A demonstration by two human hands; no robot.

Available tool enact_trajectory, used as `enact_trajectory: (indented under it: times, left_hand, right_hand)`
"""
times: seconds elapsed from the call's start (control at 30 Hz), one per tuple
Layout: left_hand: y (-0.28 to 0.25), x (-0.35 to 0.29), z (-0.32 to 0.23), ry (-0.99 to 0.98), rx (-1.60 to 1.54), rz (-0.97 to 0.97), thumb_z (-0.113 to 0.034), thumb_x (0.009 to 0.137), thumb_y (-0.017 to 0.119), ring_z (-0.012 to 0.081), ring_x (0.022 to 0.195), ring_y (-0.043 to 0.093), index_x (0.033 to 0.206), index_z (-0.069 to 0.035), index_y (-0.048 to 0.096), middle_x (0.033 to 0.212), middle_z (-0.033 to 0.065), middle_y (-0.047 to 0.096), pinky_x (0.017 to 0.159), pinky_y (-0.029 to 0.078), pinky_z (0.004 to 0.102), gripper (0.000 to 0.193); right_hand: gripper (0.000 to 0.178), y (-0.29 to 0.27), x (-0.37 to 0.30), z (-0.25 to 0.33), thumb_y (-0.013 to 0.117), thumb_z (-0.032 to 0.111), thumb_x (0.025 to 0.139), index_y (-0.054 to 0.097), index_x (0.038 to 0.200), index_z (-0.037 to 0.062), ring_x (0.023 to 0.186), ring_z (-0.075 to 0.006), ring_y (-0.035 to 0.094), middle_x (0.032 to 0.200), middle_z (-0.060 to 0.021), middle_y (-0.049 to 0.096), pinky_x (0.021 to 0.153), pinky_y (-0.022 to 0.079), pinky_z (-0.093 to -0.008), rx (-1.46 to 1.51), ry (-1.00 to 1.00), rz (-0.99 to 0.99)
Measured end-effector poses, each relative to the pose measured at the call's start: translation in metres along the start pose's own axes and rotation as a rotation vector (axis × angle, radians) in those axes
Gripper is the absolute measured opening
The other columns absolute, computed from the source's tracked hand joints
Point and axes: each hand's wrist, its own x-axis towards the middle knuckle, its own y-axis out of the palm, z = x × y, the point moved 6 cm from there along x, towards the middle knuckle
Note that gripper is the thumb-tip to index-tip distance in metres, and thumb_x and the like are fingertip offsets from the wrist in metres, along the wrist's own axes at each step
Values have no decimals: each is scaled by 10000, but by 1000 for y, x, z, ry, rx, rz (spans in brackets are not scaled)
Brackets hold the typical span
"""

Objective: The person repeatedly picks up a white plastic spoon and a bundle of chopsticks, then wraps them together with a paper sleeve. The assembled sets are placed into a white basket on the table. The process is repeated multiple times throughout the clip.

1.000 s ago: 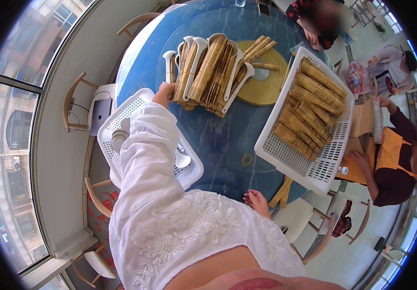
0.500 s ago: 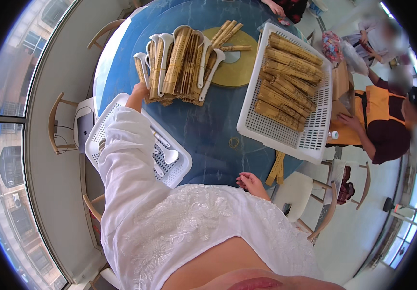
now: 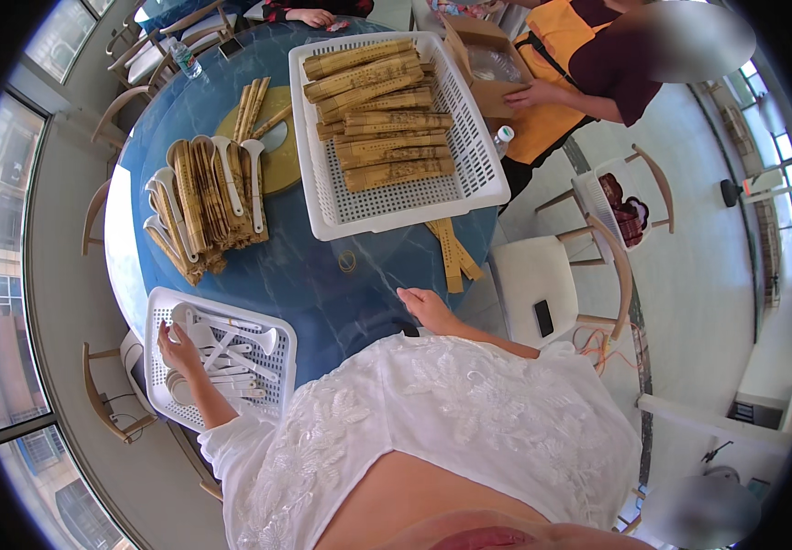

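My left hand [image 3: 178, 349] hovers over the small white basket [image 3: 290, 353], fingers apart and nothing visible in them. Inside that basket lie several white long-handled spoons [image 3: 231, 352], one with its bowl close to my fingertips. Beyond it on the blue table is a stack of long, flat, tan patterned packets [image 3: 201, 197]. White spoons [image 3: 257, 183] rest on this stack and at its left side. My right hand [image 3: 426, 309] is at the near table edge, its fingers loosely curled with nothing seen in them.
A large white basket [image 3: 497, 195] holds more tan packets [image 3: 396, 128]. Two yellow strips [image 3: 454, 257] and a rubber band [image 3: 347, 261] lie on the table [image 3: 322, 298]. Several packets rest on a gold disc [image 3: 283, 174]. A co-worker's hand [image 3: 531, 95] touches a cardboard box [image 3: 483, 64].
My left hand has drawn back from the packet stack to the small spoon basket. Some spoons now lie at the stack's left side. The view has shifted right.
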Motion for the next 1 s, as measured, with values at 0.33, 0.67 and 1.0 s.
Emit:
enact_trajectory:
  times: [0.33, 0.67, 1.0]
  left_hand:
    - [15, -146, 69, -428, 358, 510, -457, 764, 667, 354, 1215, 449, 1346, -125, 433, 1322, 170, 475, 1000, 364, 459, 710]
    - [42, -197, 63, -599, -55, 674, -366, 750, 704, 290, 978, 631, 1160, -78, 611, 1081, 142, 650, 854, 485, 369, 509]
    - [45, -152, 63, -400, 38, 294, -156, 782, 617, 364, 1025, 563, 1105, -85, 605, 1098, 178, 579, 873, 461, 422, 331]
  right_hand:
    - [205, 13, -20, -13, 553, 255, 939, 524, 864, 66, 644, -63, 448, 723, 20, 502, 597, 372, -210, 228, -2, 332]
    - [148, 18, -37, -17, 565, 178, 929, 593, 984, 44, 704, -67, 504, 799, -4, 586, 668, 420, -192, 86, 146, 391]
    - [154, 9, -43, -26, 559, 181, 931, 594, 980, 40, 717, -68, 505, 798, -1, 586, 672, 420, -200, 142, 139, 351]
